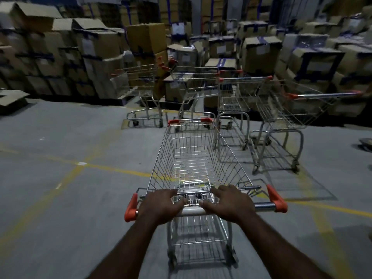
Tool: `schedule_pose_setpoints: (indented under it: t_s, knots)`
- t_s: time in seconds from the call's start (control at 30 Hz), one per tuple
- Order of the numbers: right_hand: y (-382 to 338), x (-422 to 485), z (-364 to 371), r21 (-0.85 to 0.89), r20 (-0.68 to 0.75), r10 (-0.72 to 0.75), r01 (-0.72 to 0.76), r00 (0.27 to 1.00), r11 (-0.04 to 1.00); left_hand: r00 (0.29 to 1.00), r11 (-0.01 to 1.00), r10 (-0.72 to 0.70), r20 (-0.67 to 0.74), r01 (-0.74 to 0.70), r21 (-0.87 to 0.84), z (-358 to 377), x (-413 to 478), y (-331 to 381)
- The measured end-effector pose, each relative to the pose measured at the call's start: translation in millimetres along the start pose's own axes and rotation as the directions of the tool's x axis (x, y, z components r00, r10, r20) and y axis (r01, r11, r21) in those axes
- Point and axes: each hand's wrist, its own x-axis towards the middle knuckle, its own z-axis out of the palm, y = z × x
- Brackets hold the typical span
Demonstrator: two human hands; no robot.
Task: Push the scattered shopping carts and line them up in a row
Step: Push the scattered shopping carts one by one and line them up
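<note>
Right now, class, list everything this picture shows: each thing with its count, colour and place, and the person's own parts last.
pushed cart: one, silver wire with orange handle ends, centre, nearest
parked carts: four, silver with orange trim, ahead near the boxes
cardboard boxes: many, brown, stacked along the back
flat cardboard: one pile, brown, far left
floor: grey, with yellow lines
left hand: one, pressing on the pushed cart's handle bar
right hand: one, on the same bar

view: single, worn on the head | facing: forward and down | nearest: left hand (161,206) and right hand (229,204) on the cart handle (193,211) | farthest: stacked boxes (96,49) seen beyond
</note>
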Motion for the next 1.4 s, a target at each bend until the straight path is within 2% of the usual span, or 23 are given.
schedule_pose_setpoints:
  t_s: [0.5, 1.03, 1.4]
  knots:
    - [-97, 248, -34, 0.013, 0.032, -0.027, 0.026, 0.999, 1.0, 0.999, 0.999, -0.025, -0.041, 0.026, 0.033, -69, 223, -131]
    - [-117, 511, -76, -0.013, 0.069, -0.089, 0.091, 0.994, 0.996, 0.994, 0.995, -0.07, -0.088, 0.075, 0.063, -120, 452, -193]
    - [-142, 655, -96, 0.045, 0.148, -0.102, 0.097, 0.984, 0.994, 0.997, 0.998, -0.041, -0.058, 0.044, 0.042, -155, 598, -251]
